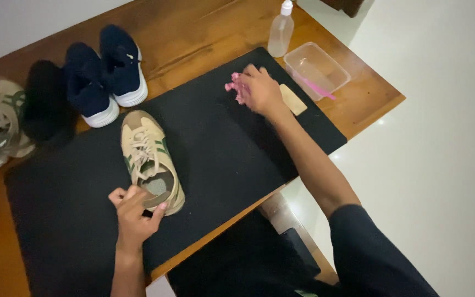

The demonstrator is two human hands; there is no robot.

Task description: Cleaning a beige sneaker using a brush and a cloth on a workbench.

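Wooden bench (193,33) under black mat (221,148). Right hand (260,91) clutches pink cloth (234,87), mostly hidden. Left hand (134,212) pinches beige sneaker (150,159) heel. Navy sneakers (105,74) far left; dark item beside indistinct.

Dim indoor light; glare on white floor (441,137); right hand (259,91) slightly motion-blurred.

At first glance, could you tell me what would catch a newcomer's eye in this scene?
The beige sneaker with green stripes lies in the middle of the black mat, the left hand gripping its heel. Further back, the right hand presses on a pink cloth beside a clear plastic tub. A pair of navy sneakers stands at the table's back edge.
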